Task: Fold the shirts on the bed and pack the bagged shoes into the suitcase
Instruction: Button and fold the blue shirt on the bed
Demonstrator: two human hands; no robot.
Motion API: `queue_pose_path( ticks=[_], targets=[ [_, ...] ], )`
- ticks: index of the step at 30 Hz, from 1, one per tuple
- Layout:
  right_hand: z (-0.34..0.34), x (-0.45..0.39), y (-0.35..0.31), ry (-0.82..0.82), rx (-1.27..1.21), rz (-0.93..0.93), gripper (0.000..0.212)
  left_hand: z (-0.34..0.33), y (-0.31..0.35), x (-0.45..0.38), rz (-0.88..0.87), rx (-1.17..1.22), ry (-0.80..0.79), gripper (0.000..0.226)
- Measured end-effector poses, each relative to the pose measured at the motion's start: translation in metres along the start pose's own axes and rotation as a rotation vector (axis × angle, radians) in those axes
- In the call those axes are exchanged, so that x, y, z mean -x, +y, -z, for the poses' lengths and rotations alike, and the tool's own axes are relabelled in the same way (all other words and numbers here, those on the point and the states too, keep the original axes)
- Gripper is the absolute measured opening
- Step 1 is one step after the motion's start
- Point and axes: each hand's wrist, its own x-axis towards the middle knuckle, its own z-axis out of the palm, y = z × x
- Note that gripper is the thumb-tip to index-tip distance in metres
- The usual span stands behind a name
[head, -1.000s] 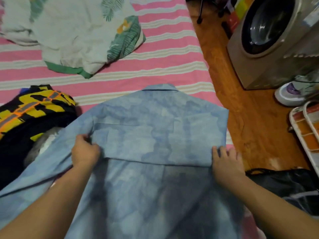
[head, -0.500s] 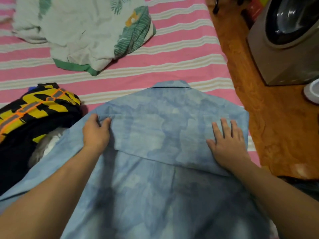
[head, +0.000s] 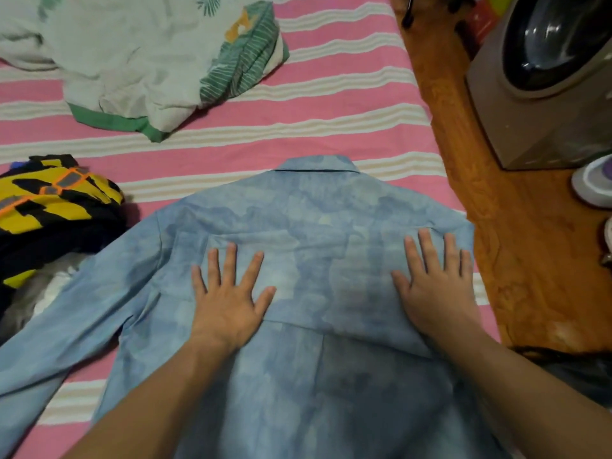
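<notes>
**Q:** Currently, what is the task status?

**A:** I read 1 fold as made. The pale blue mottled button-up shirt lies back-up on the pink-and-cream striped bed, collar away from me, with its right side folded in across the back. Its left sleeve lies spread out toward the left. A crumpled white leaf-print garment and a yellow-and-black patterned garment lie unfolded. No suitcase is in view; a black bag lies at the bed's right edge, contents not visible.

**Q:** Hand pose?

**A:** I see both palms down, fingers straight and spread. The left hand presses the folded panel; the right hand presses near the right fold edge. Neither pinches fabric.
</notes>
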Motion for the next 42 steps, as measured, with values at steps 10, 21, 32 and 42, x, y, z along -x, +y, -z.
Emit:
queue_pose_path(
  ticks=[10, 21, 32, 42],
  targets=[
    [0.022, 0.025, -0.027, 0.022, -0.071, 0.336, 0.079, 0.039, -0.06, 0.008, -0.42, -0.159, -0.156, 0.08],
    [-0.001, 0.083, -0.004, -0.011, -0.02, 0.479, 0.072, 0.03, -0.072, 0.081, -0.605, -0.22, 0.056, 0.063],
    [0.054, 0.093, 0.032, -0.143, -0.091, 0.465, 0.044, 0.026, -0.049, 0.17, -0.455, -0.012, -0.266, 0.058],
    [0.019, -0.074, 0.05, -0.135, 0.121, 0.367, 0.063, -0.032, -0.027, 0.14, -0.231, -0.061, -0.168, 0.068]
  ],
)
